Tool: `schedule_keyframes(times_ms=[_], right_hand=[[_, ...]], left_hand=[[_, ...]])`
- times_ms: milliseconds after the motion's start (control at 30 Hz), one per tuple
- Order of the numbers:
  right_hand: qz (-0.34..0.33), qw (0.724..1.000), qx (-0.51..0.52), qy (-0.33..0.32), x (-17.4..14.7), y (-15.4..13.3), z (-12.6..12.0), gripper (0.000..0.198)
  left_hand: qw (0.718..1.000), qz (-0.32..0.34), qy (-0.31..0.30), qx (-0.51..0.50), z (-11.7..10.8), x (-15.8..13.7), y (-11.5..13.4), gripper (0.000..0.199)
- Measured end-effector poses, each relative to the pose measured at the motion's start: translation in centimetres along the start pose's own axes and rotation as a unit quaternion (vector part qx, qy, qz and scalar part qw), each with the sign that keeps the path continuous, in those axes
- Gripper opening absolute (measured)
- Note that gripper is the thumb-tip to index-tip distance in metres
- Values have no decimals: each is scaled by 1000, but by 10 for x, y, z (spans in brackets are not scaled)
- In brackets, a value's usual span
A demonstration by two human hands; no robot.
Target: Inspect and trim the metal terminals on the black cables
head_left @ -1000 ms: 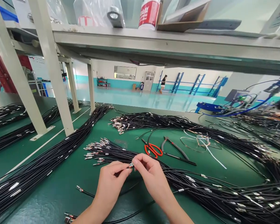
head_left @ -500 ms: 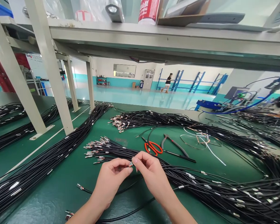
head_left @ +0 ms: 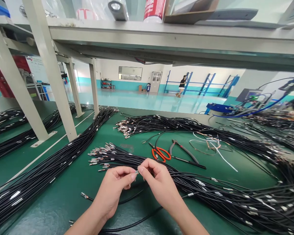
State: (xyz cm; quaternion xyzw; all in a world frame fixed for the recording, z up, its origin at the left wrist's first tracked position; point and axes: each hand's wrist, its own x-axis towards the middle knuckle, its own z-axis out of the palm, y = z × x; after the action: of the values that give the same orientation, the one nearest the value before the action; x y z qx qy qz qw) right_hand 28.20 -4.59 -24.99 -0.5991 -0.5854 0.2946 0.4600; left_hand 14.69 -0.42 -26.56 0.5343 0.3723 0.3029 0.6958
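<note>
Between the fingertips of both hands is a small metal cable connector point(head_left: 137, 172), largely covered by the fingers. My left hand point(head_left: 117, 186) pinches it from the left with thumb and forefinger. From the right, my right hand point(head_left: 156, 181) pinches it too. Just beyond the hands lies a bundle of black cables point(head_left: 129, 157), its metal ends fanned out to the left. A single cable end with a metal connector point(head_left: 84, 195) rests on the green mat point(head_left: 51, 209) left of my left hand.
Orange-handled scissors point(head_left: 161, 154) and grey-handled cutting pliers point(head_left: 185, 151) lie behind the bundle. More black cables point(head_left: 71, 153) run along the left. Shelf posts point(head_left: 56, 71) stand at the left, and a shelf point(head_left: 161, 37) spans overhead. A person point(head_left: 182, 85) is in the far background.
My left fingers have shifted slightly on the connector, with the thumb a little higher and further left. My right hand stays almost still. The distant person has moved right.
</note>
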Motion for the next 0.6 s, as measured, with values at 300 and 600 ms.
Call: schedule_keyframes(times_ms=[300, 600], right_hand=[[35, 999, 21, 0, 2, 1, 2, 31], [25, 999, 27, 10, 2, 4, 0, 34]], left_hand=[[998, -31, -35, -36, -1, 1, 1, 49], [998, -34, -49, -15, -2, -2, 3, 55]])
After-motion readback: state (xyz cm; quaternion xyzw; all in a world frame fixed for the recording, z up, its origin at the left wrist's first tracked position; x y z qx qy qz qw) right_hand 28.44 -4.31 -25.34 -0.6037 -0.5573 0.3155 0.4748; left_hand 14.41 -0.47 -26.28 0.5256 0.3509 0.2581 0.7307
